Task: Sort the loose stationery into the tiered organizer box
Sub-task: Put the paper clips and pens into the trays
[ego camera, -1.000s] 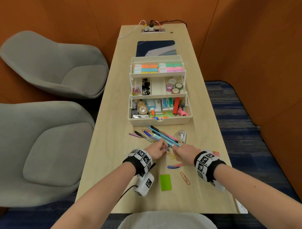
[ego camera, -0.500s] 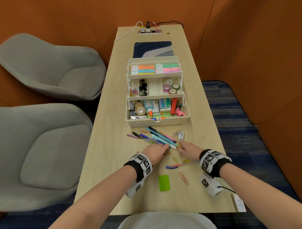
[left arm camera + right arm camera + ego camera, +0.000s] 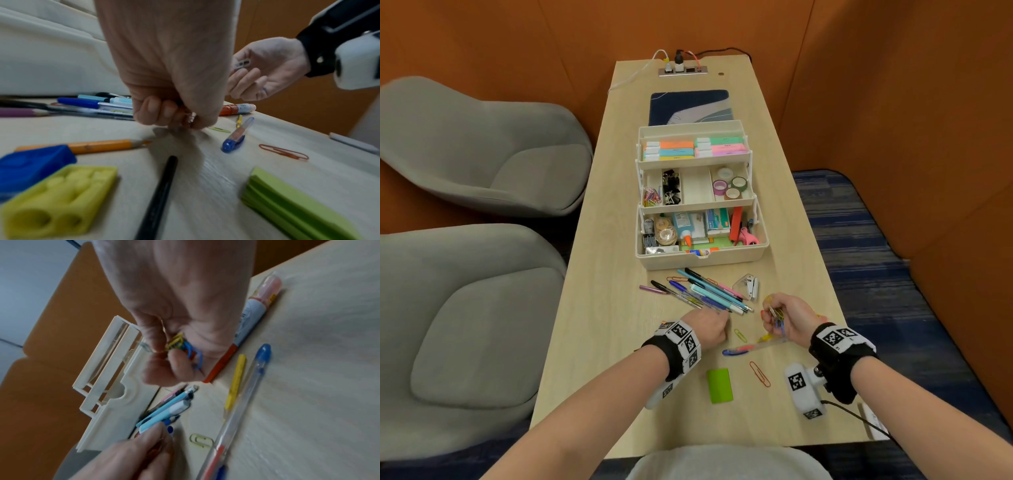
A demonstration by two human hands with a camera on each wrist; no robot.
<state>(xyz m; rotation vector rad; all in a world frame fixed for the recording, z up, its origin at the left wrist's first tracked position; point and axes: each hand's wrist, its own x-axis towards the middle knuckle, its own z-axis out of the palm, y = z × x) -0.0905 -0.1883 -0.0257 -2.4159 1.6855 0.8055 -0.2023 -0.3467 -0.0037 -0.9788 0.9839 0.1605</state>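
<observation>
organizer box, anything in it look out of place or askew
Mostly tidy. In the organizer box bottom tier, a red flat item stands tilted against the other contents rather than lying flat, and a small glue tube sits against the front wall by the notch. The middle tier's centre compartment holds nothing.

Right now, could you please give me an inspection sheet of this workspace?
Surface: wooden table, light.
Job's things: tiered organizer box open; pens heaped before it; loose paper clips nearer the person.
Clutter: green sticky notes, stapler, sharpeners.
Grippers: left hand pinches something small, unclear; right hand holds coloured paper clips.
Cables: plugged into power strip.
Surroundings: grey chairs, orange walls.
</observation>
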